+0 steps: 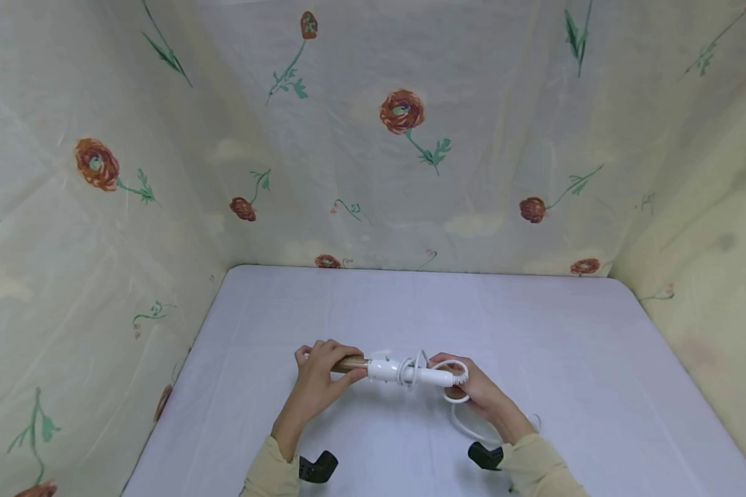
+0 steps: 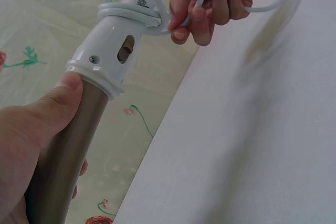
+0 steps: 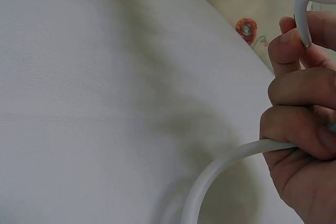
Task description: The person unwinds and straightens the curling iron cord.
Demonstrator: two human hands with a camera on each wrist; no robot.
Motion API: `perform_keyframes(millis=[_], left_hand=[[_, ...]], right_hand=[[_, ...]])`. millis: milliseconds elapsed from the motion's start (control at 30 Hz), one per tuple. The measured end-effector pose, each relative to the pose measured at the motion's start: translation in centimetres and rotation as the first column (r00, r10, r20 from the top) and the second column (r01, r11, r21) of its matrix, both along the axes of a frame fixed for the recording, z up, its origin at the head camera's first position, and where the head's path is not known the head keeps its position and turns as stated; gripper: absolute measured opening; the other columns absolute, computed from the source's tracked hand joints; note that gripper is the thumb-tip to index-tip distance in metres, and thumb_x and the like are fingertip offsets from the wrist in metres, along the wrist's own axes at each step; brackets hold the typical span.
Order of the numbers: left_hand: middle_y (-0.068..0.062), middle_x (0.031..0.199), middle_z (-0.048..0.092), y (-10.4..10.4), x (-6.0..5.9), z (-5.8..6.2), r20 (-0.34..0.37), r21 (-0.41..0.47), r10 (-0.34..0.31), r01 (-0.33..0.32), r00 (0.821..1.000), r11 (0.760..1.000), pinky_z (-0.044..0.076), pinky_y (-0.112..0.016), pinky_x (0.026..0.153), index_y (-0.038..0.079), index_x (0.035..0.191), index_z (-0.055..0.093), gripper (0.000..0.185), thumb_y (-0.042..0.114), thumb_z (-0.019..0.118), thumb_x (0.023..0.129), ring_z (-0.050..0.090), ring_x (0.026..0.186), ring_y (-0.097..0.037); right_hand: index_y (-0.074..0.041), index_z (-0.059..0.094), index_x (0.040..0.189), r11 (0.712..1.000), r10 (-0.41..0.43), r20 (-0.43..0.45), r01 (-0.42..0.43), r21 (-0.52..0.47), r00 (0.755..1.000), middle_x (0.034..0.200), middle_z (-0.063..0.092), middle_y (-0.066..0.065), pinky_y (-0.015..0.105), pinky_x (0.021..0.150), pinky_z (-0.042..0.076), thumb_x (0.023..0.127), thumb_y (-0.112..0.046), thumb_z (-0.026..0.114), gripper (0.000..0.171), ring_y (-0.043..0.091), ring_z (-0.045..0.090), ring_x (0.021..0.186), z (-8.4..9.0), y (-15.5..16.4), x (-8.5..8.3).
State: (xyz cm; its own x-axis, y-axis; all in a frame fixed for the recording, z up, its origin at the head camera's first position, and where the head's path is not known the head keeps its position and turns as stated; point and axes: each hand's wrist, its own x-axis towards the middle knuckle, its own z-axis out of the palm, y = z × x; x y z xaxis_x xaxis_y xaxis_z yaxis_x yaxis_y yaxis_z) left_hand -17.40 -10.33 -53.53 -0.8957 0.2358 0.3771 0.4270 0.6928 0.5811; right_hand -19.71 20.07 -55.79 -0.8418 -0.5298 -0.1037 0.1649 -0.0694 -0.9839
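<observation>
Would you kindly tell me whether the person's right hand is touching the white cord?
Touching. The right wrist view shows it plainly: the white cord runs into the right hand, against its curled fingers.

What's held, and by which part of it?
Left hand grips the corded tool by its bronze barrel; right hand holds its white cord.

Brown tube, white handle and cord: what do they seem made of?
Brown tube: perhaps coated metal, from its smooth satin sheen.
White handle: likely hard plastic, glossy with bright highlights.
Cord: smooth, probably rubber or soft plastic, bending in loops.
</observation>
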Motion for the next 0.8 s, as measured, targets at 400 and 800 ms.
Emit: perform_keyframes(millis=[400,800], left_hand=[[0.008,0.096,0.064,0.1,0.0,0.1,0.023,-0.009,0.006,-0.006,1.0,1.0,0.019,-0.049,0.09,0.028,0.105,0.068,0.034,0.046,0.072,0.077,0.051,0.09,-0.013],[0.008,0.096,0.064,0.0,-0.1,0.1,0.03,0.0,0.003,-0.003,1.0,1.0,0.018,-0.049,0.091,0.028,0.106,0.068,0.035,0.048,0.07,0.078,0.051,0.089,-0.013]], right_hand=[[0.001,0.059,0.11,0.979,-0.069,0.044,0.059,0.196,0.997,0.092,0.058,-0.005,0.019,0.051,0.037,0.092,-0.011,0.055,0.022,0.003,0.043,0.059,1.2,0.5,-0.8],[-0.002,0.058,0.106,0.956,-0.105,0.046,0.088,0.279,0.993,0.083,0.062,-0.006,0.021,0.053,0.043,0.092,-0.029,0.061,0.031,0.006,0.051,0.066,2.2,0.7,-1.4]])
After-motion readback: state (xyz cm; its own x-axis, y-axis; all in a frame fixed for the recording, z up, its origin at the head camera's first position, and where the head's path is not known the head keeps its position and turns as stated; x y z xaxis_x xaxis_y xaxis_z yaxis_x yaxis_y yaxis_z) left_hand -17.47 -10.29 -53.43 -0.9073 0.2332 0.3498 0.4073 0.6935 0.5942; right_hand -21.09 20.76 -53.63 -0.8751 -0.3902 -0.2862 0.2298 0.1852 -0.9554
